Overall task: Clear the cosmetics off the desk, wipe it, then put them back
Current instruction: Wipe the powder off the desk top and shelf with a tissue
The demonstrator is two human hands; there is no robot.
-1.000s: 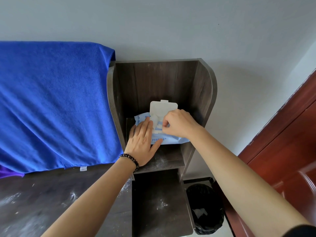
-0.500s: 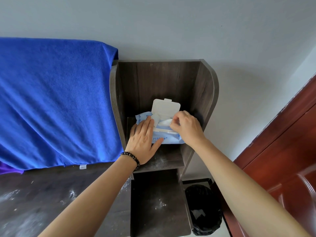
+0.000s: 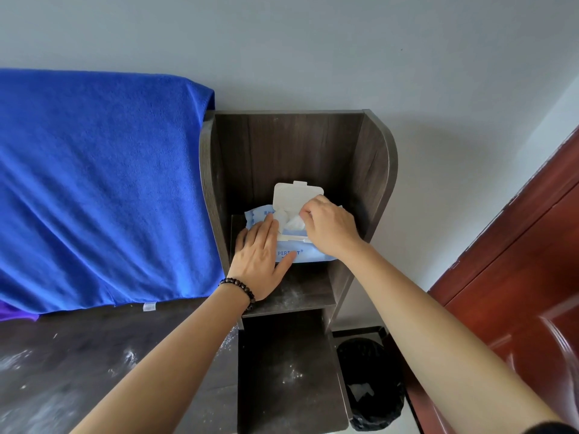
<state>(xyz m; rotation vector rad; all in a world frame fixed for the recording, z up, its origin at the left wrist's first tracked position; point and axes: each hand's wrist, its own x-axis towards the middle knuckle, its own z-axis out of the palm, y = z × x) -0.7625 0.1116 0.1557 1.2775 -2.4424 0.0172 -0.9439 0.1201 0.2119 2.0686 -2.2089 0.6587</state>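
pinching a white wipe (image 3: 293,222) with our right hand (image 3: 329,228), our left hand (image 3: 260,258) presses flat on the wipes pack (image 3: 300,255).

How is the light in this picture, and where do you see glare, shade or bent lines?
Head view: even light on the wall; gloss on the red door; shelf unit shaded inside, its side walls bowed by the wide lens; left hand, right hand pinching a wipe, and wipe pack look sharp.

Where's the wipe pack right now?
Head view, centre: the wipe pack lies on the wooden cubby shelf, right of the blue towel, pressed by the left hand while the right hand pinches a wipe.
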